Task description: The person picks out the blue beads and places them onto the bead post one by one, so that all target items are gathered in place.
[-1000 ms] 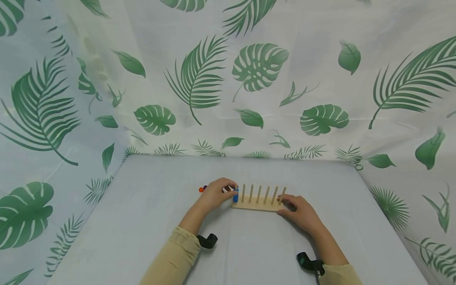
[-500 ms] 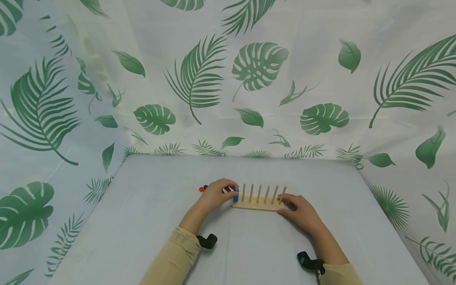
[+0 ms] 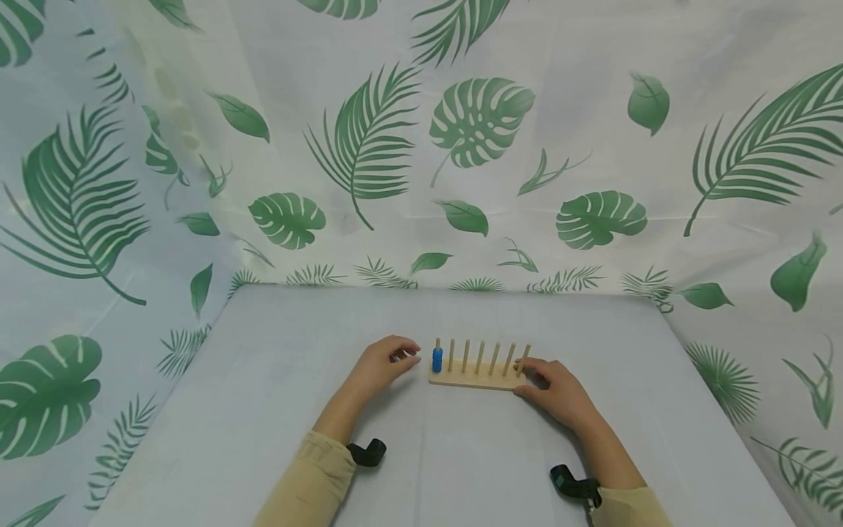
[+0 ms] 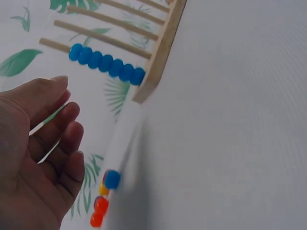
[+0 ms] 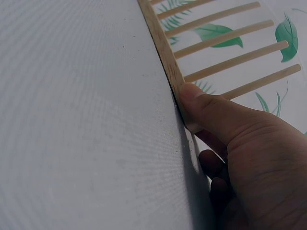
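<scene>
A wooden peg board point(image 3: 470, 379) with a row of upright pegs stands on the white table. Several blue beads point(image 4: 106, 63) are stacked on its leftmost peg, whose tip shows bare above them. My left hand point(image 3: 375, 368) is just left of that peg, apart from the beads, fingers loosely bent and nothing in them. At the board's right end my right hand point(image 3: 560, 393) grips the base, the thumb on the near edge; the other pegs carry no beads. Loose beads in blue point(image 4: 112, 179), yellow and orange point(image 4: 100, 205) lie on the table, hidden behind my left hand in the head view.
The white table point(image 3: 461, 461) extends in front of and behind the board. A leaf-patterned cloth point(image 3: 395, 161) hangs at the back and sides. Black cameras are strapped to the left wrist point(image 3: 369, 452) and right wrist point(image 3: 571, 483).
My left hand has let go of the blue beads and drawn back to the left, covering the loose beads in the head view. My right hand stays on the board.
</scene>
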The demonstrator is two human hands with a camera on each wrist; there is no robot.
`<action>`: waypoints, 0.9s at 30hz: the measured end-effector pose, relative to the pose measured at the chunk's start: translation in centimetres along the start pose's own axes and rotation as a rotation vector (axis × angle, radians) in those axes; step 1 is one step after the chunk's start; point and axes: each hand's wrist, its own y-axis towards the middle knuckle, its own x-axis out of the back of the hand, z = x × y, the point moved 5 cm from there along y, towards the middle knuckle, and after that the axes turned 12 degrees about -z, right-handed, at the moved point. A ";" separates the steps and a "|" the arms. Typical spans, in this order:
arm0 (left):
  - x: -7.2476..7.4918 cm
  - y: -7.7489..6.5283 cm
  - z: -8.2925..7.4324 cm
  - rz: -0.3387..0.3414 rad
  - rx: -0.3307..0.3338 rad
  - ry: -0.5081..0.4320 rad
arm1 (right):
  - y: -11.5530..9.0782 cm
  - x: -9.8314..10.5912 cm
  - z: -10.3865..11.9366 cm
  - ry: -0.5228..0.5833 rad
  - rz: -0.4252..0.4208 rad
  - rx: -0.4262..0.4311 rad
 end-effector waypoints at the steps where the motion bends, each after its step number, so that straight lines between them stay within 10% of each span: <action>1: 0.2 -0.2 0.4 -0.009 0.009 0.000 | 0.0 0.0 0.0 0.001 0.000 0.000; 12: 1.8 -1.5 4.8 -0.113 0.102 0.042 | 0.0 -0.1 0.0 0.006 0.005 -0.010; 27: 1.2 -1.9 5.8 -0.117 0.008 0.168 | 0.1 -0.2 -0.3 0.004 0.011 -0.026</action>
